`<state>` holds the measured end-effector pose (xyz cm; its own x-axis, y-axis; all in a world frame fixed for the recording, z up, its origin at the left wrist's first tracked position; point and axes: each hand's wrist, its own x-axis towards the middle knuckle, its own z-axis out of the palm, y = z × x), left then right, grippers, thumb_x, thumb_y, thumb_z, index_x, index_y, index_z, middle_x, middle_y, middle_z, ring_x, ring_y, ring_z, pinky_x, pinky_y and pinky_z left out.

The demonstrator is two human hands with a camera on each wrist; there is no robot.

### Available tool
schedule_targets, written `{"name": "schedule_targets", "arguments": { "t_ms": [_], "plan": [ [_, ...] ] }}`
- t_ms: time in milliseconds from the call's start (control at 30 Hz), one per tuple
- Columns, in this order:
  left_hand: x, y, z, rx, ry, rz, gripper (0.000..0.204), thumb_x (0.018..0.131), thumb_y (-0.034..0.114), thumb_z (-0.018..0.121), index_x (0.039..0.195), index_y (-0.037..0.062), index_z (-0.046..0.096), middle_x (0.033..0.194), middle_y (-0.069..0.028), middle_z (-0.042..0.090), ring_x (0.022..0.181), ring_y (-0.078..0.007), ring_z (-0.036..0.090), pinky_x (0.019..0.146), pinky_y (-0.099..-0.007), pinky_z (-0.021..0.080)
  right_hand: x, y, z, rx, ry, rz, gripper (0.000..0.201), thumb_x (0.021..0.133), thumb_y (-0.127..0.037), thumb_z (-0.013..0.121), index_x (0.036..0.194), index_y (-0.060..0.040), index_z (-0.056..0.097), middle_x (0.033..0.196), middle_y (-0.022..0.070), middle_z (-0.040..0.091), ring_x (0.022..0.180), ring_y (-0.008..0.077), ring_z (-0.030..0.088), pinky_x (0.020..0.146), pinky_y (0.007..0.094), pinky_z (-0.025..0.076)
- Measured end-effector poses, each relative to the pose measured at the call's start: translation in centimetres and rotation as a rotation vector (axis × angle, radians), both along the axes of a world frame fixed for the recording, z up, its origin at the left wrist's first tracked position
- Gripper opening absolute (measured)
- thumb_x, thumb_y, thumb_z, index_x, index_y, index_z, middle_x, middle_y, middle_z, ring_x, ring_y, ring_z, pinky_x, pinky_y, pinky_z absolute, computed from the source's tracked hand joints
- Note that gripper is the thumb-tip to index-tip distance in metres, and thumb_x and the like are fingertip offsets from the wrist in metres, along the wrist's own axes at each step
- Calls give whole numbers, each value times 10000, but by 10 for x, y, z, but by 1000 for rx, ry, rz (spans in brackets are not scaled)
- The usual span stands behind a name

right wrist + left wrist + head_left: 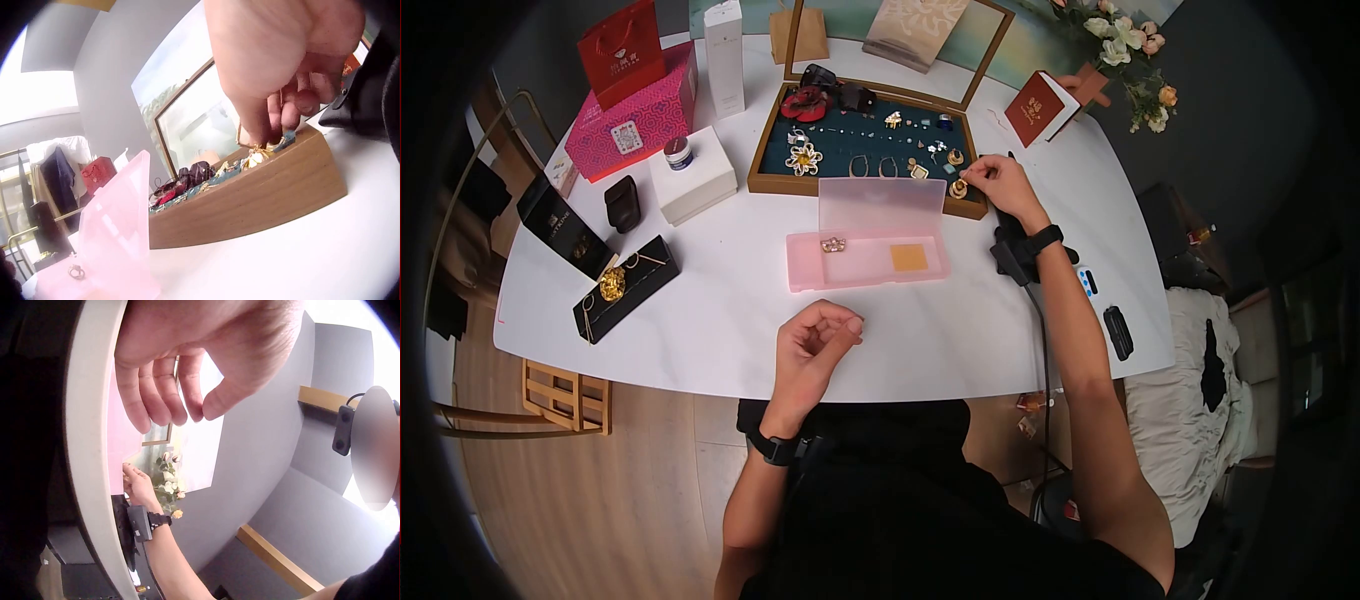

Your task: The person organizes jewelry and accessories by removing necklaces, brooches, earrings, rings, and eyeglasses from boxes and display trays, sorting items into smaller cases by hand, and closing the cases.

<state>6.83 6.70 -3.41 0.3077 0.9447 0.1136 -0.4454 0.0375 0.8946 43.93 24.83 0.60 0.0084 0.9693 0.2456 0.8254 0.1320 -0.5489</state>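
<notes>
My right hand (1002, 185) reaches over the right front corner of a wooden jewelry case (785, 184), its glass lid raised. Thumb and fingertips pinch at a round gold piece of jewelry (255, 157) on the dark green lining; the fingers partly hide it. Another gold piece (955, 157) lies just behind. In front of the case stands an opened pink plastic box (860, 272), holding a small jeweled piece (833, 245) and a yellow square (909, 257). My left hand (815, 345) hovers near the front of the table, fingers loosely curled, holding nothing.
Left on the table are a black jewelry tray (640, 285) with gold jewelry, a white box (695, 180) with a jar, and a pink patterned box (635, 120) under a red bag. A red booklet (1035, 108) and flowers stand back right. A black cable (1043, 340) runs beside my right forearm.
</notes>
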Motion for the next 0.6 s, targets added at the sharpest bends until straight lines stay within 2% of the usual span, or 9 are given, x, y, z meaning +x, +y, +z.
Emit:
{"name": "schedule_targets", "arguments": {
  "t_ms": [133,200,267,300,433,533,600],
  "plan": [
    [0,-1,1,-10,-5,5,60,962,57,645,975,1,658,880,-35,659,826,-111,627,797,-298,539,-1,1,3,60,-34,-87,282,811,-264,819,841,6,743,708,61,671,658,122,603,659,274,499],
    [0,0,1,-11,-6,4,60,961,57,645,976,0,657,884,-35,659,827,-111,627,797,-298,538,1,4,7,-85,42,-78,284,808,-257,821,847,12,740,725,60,685,670,114,610,663,269,500],
    [1,0,-1,-17,-50,5,71,940,43,686,994,1,666,890,-10,674,811,-62,618,776,-232,512,0,2,14,-116,41,-61,284,811,-254,819,847,16,738,730,57,686,671,110,608,661,269,501],
    [1,0,0,-17,-50,6,71,940,43,686,994,1,666,890,-10,674,811,-62,618,776,-232,512,-2,1,16,-148,39,-42,285,813,-252,816,847,19,736,734,54,688,671,107,607,659,270,502],
    [1,0,1,-21,-62,5,75,939,43,687,996,0,666,903,-13,679,821,-63,617,782,-233,509,1,2,14,-101,56,-22,260,825,-242,804,862,7,737,727,39,687,672,99,605,658,265,502],
    [0,0,1,-14,-44,0,72,942,41,682,997,-2,666,912,-16,681,827,-65,617,785,-233,507,4,-2,17,-79,-22,-75,256,839,-242,792,895,2,739,724,26,675,662,94,586,654,259,494],
    [-1,0,0,-15,-29,-8,68,943,38,678,996,-3,666,917,-18,682,831,-67,618,786,-233,506,15,-2,15,7,37,-18,262,853,-257,781,931,-10,743,723,11,661,648,88,554,646,261,481]
  ]
}}
